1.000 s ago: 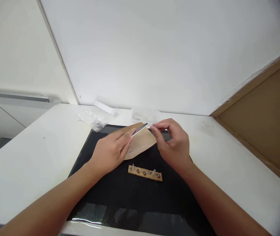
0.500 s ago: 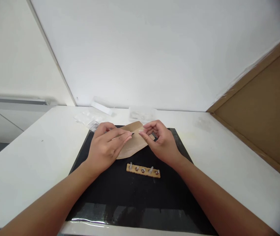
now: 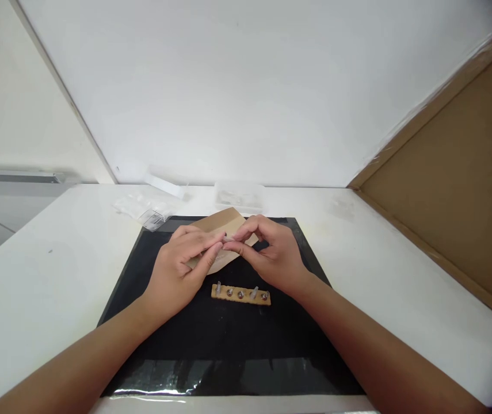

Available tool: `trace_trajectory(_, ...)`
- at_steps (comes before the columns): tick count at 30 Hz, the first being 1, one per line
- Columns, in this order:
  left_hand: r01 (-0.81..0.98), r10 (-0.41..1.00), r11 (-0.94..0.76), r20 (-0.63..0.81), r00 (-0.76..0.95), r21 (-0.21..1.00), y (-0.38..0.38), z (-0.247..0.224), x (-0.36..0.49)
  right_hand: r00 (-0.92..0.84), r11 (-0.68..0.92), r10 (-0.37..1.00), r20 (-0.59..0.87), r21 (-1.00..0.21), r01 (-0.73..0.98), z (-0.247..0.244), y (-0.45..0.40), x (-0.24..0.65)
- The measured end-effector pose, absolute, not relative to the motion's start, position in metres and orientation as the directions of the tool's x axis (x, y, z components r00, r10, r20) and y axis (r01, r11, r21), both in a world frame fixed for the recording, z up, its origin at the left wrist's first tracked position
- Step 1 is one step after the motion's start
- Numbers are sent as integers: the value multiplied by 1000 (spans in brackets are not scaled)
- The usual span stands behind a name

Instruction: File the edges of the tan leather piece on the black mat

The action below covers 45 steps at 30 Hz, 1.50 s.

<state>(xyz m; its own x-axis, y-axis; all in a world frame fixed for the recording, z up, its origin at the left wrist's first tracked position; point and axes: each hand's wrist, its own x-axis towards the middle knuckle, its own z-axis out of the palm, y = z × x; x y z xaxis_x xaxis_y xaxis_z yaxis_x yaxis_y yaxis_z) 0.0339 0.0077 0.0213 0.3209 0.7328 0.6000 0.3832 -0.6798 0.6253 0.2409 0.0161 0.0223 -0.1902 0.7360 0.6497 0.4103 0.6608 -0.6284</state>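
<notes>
Above a sheet of brown paper (image 3: 224,217), my left hand (image 3: 185,261) and my right hand (image 3: 269,250) meet at the fingertips. Thumb and fingers of the left are pinched on a small piece with a dark tip, mostly hidden. A small clear piece (image 3: 229,238) sits in the pinch of my right hand, against the left fingertips; its exact kind is too small to tell. Nearer to me lies a tan strip (image 3: 248,299) with several small clear pegs and round metallic-looking spots in a row.
Under the paper is a black mat (image 3: 211,339) with a glossy front band, on a white table (image 3: 25,299). Behind it stand a clear plastic box (image 3: 239,197) and a white box-like piece (image 3: 166,185). Crumpled clear bags (image 3: 142,208) lie at the back left. A brown framed board (image 3: 457,172) rises at right.
My hands, apart before, have come together, bringing the clear piece against the left fingertips. The whole view has shifted slightly, so the mat and strip appear further left.
</notes>
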Motion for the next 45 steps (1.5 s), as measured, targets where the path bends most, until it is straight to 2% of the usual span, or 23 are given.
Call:
trace_trajectory(4,286,844,-531,468,262,797,11,18,32,-261,656,742,617,-592,468,23,15,243)
trace_trajectory(7,218,883,-440,374,285,871,13,17,31,-278,633,763,584,-584,509,25,13,245)
trace_trajectory(12,134,853,-436,360,379,890,13,22,33,-320,638,760,565,-557,532,29,11,246)
trace_trajectory(16,128,857,-418,344,384,899,11,23,33,-352,657,749,562,-558,507,31,11,247)
trace_trajectory(25,-56,932,-139,149,329,989,12,19,34,-389,702,696,603,-460,543,29,13,248)
trace_trajectory(30,-60,943,-59,76,324,996,14,20,33,-462,763,625,629,-365,534,29,12,249)
trace_trajectory(36,-31,943,-74,80,323,997,11,22,34,-486,766,584,650,-245,594,33,11,253)
trace_trajectory(39,98,934,-166,124,334,981,10,22,33,-501,766,583,640,-226,602,40,8,259)
trace_trajectory(42,310,882,-420,303,362,853,11,22,32,-482,765,617,622,-332,552,42,0,275)
trace_trajectory(45,436,771,-636,499,395,637,9,21,31,-325,697,711,624,-565,441,31,-11,298)
